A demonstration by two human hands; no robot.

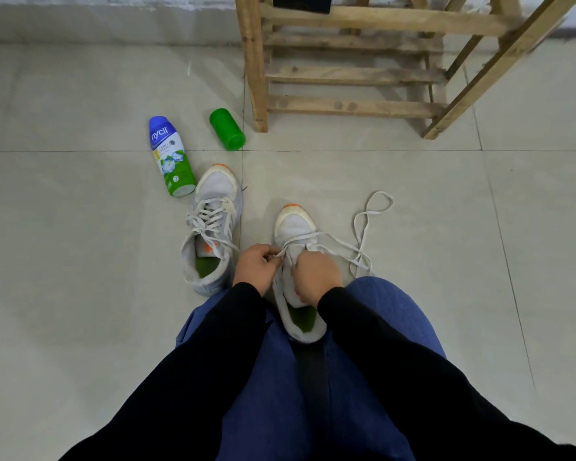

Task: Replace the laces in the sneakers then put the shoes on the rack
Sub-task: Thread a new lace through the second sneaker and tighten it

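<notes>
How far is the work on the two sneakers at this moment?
Done: the first sneaker looks fully laced. In hand: the left hand pinches the lace at the second sneaker, which the right hand grips; much lace lies loose on the floor. Left: finish lacing, then put both shoes on the rack.

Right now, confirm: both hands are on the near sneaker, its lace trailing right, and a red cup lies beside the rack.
Head view: a green cup, not red, lies beside the rack. The left hand and right hand are on the near sneaker, its lace trailing right.
</notes>
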